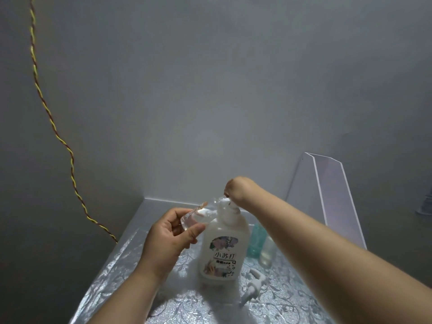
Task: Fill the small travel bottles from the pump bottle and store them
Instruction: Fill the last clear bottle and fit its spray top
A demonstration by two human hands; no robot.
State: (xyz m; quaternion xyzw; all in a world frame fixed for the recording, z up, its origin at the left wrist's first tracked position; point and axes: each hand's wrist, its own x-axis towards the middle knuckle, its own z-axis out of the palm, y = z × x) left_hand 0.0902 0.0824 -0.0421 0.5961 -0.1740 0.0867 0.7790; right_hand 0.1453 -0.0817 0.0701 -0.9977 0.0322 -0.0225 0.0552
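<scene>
A white pump bottle (221, 249) with a flowered label stands in the middle of the silver patterned table (131, 260). My left hand (168, 239) grips a small clear travel bottle (196, 218), tilted with its mouth up against the pump's nozzle. My right hand (236, 188) is bent down at the wrist over the pump head (225, 204), its fingertips touching the top. Most of its fingers are hidden behind the wrist. A teal travel bottle (256, 242) and a clear travel bottle (267, 251) stand right behind the pump bottle, partly covered by my right forearm.
A small white pump cap (254, 284) lies on the table in front of the pump bottle. A clear acrylic box (332, 190) leans at the back right. A twisted yellow-and-red cord (70, 155) hangs down the left wall to the table's edge.
</scene>
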